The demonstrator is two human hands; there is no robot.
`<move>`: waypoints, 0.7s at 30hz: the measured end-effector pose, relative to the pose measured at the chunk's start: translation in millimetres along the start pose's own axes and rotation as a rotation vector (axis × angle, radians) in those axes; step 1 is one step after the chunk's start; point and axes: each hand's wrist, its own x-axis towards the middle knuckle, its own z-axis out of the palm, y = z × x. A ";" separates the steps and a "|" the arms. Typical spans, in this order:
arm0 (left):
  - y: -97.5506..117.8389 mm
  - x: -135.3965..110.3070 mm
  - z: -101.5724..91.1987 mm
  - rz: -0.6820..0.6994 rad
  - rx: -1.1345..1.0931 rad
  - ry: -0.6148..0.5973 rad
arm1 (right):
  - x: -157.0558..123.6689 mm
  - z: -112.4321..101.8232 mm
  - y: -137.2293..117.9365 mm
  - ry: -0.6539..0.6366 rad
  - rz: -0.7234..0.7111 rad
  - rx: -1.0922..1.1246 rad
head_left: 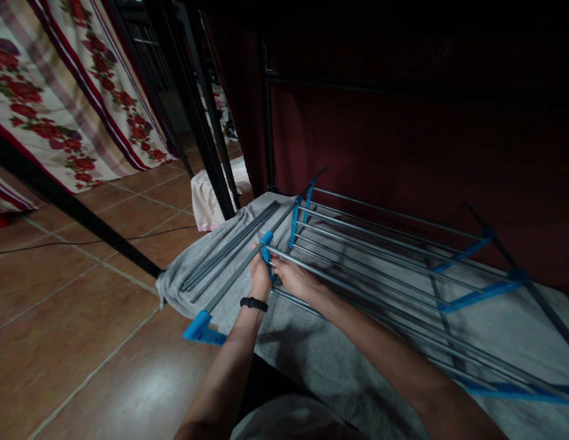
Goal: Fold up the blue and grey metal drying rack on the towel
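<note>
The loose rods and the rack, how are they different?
The loose rods lie close together, while the rack has its rods spread apart. The rack has blue parts; no blue shows on the loose rods. The left hand and right hand are at the rack; neither touches the loose rods. Both have thin gray rods.

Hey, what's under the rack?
Under the rack you can see gray cloth through the gaps. The right arm hides some of it, and whatever lies beneath the cloth there is covered.
</note>
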 end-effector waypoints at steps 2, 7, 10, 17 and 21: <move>-1.0 0.4 0.5 -0.002 0.014 0.007 | 1.4 2.7 2.9 0.005 -0.009 0.025; -6.3 2.8 -2.6 0.010 0.011 -0.010 | 8.4 10.0 10.2 0.016 -0.003 0.098; -10.7 6.3 -4.7 0.020 -0.016 -0.010 | 11.0 10.4 11.5 0.012 0.011 0.140; -17.0 12.1 -3.2 0.012 -0.037 0.018 | 5.1 3.5 5.4 0.000 0.006 0.052; -16.1 9.3 -1.8 0.010 -0.023 0.021 | 4.3 1.8 4.2 -0.020 0.015 0.021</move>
